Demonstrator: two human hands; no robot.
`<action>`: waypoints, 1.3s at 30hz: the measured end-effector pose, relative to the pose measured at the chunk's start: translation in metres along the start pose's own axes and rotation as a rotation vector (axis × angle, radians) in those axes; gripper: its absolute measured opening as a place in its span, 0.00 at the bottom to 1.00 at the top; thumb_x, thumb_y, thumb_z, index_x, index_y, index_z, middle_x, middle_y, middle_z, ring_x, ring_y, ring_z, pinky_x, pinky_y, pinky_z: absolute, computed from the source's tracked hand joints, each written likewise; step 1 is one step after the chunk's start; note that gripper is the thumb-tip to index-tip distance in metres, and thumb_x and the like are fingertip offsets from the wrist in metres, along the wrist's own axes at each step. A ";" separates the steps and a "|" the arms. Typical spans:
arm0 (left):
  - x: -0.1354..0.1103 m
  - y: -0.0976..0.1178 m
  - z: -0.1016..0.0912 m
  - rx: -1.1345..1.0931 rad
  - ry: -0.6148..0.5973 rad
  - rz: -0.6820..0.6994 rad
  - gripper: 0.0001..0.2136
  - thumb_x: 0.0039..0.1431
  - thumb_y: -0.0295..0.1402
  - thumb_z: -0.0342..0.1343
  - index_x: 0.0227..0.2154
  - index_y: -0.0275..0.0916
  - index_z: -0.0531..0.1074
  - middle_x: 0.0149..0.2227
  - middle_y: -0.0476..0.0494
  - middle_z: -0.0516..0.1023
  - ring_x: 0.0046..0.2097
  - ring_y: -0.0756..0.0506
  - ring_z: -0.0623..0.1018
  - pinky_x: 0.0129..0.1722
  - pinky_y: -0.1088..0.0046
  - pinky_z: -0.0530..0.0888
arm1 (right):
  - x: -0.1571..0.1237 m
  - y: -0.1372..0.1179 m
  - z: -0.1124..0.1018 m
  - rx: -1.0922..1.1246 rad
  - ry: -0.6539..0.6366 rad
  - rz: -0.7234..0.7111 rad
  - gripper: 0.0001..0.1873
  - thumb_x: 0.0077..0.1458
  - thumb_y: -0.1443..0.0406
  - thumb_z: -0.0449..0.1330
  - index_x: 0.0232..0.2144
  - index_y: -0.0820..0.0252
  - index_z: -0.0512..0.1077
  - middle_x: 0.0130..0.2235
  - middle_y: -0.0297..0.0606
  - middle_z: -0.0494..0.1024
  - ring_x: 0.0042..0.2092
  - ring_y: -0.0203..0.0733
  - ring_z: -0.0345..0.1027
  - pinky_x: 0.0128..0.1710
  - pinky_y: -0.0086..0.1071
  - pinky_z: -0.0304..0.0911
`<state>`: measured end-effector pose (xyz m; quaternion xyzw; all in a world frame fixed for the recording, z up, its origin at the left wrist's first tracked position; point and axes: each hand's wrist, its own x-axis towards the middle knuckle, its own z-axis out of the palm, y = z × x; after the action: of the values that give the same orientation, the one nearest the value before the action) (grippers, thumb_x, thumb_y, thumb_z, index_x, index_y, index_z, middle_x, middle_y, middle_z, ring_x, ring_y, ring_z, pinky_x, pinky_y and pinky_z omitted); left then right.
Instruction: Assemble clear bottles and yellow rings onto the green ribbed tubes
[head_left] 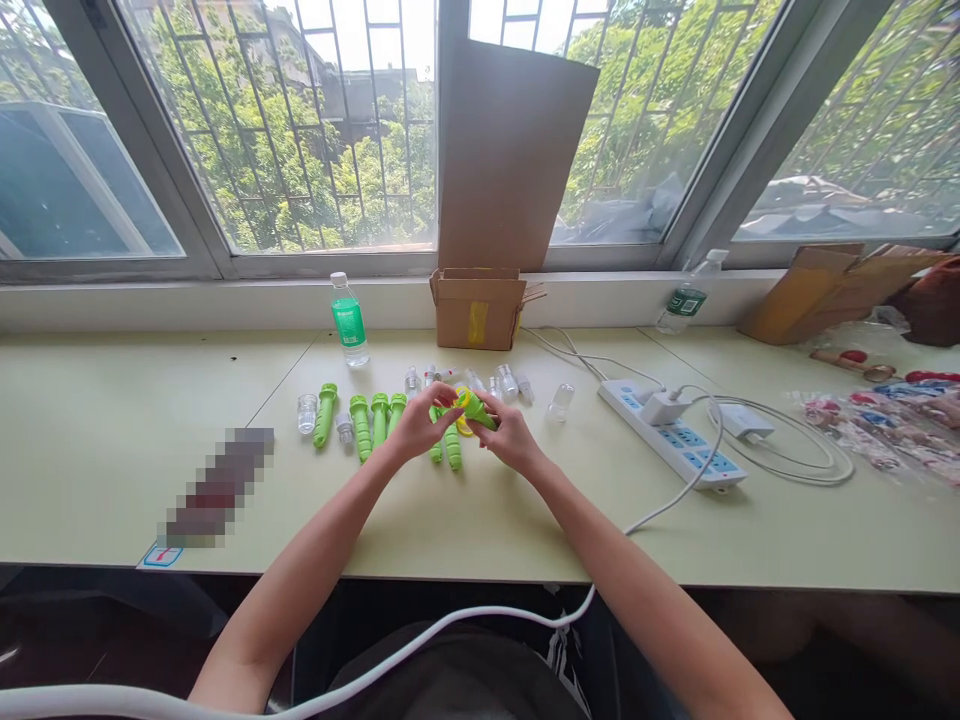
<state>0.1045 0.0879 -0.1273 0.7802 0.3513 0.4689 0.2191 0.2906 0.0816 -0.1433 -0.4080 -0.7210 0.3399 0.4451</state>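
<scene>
Both my hands meet over the middle of the pale green table [112, 440]. My left hand [420, 425] and my right hand [506, 432] are closed together on one green plastic tube piece [475, 408] with a yellow part at its end. Under and beside them lie several more green tube pieces [361, 425] in a row. Small clear plastic caps [307, 412] stand at the row's left end, and clear vials [507, 380] lie behind my hands.
A green-labelled water bottle [349, 322] stands behind the row. A small open cardboard box [477, 308] sits at the window sill. A white power strip [675, 435] with chargers and cables lies at right. Packets of parts [885, 425] fill the far right.
</scene>
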 end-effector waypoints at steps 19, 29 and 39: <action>-0.005 0.003 0.004 0.186 -0.052 0.062 0.14 0.61 0.38 0.50 0.49 0.44 0.67 0.41 0.42 0.72 0.44 0.44 0.72 0.44 0.64 0.70 | -0.003 0.001 -0.002 -0.444 -0.022 -0.185 0.32 0.52 0.67 0.54 0.60 0.50 0.56 0.41 0.39 0.77 0.36 0.46 0.71 0.35 0.36 0.65; 0.000 0.006 -0.007 -0.071 -0.060 0.005 0.11 0.54 0.40 0.58 0.35 0.39 0.69 0.40 0.43 0.71 0.44 0.46 0.72 0.43 0.66 0.72 | -0.003 0.004 -0.001 -0.342 -0.068 -0.212 0.30 0.51 0.68 0.56 0.57 0.51 0.60 0.44 0.38 0.77 0.35 0.44 0.71 0.36 0.36 0.65; 0.000 0.005 -0.010 -0.202 -0.132 -0.050 0.12 0.51 0.40 0.61 0.30 0.37 0.68 0.39 0.44 0.70 0.44 0.47 0.71 0.44 0.67 0.71 | -0.004 -0.001 0.000 -0.306 -0.097 -0.199 0.30 0.51 0.68 0.56 0.57 0.50 0.60 0.44 0.38 0.77 0.37 0.45 0.71 0.38 0.36 0.65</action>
<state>0.0973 0.0850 -0.1194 0.7741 0.3065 0.4440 0.3312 0.2912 0.0771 -0.1437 -0.3808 -0.8216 0.1999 0.3741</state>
